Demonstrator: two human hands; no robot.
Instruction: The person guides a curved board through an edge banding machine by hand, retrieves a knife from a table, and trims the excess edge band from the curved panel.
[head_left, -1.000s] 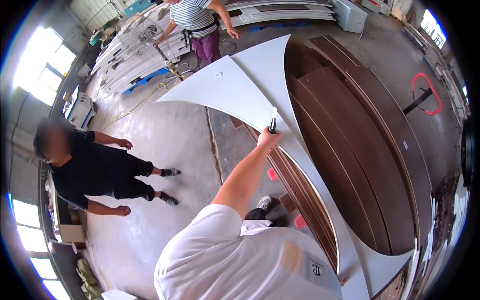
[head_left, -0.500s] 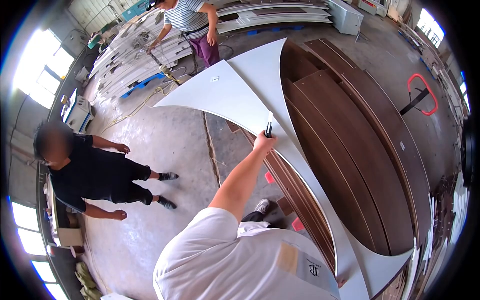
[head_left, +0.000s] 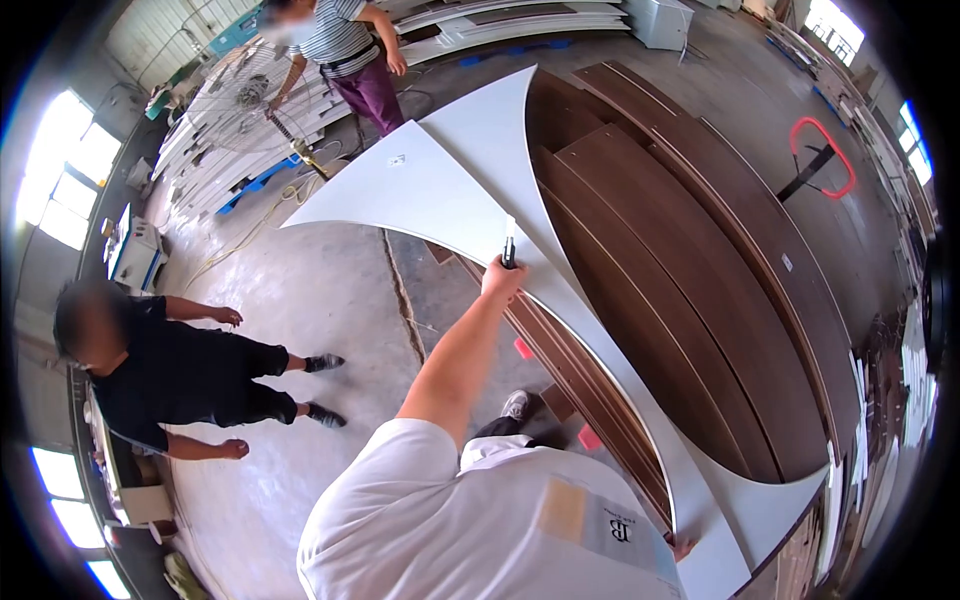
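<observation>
Likely positioning step: left hand [head_left: 503, 278] grips black-handled cutter [head_left: 509, 252] by white panel [head_left: 400, 190]; next move calls for steadiness; right hand [head_left: 683, 547], fingers too indistinct to tell.

My view has swung since a second ago, putting the white sheet [head_left: 385, 175] further left. I see the person in the striped shirt [head_left: 337, 42] has drawn one arm [head_left: 384, 32] closer to the body, their head [head_left: 290, 12] showing more at the top edge.
</observation>
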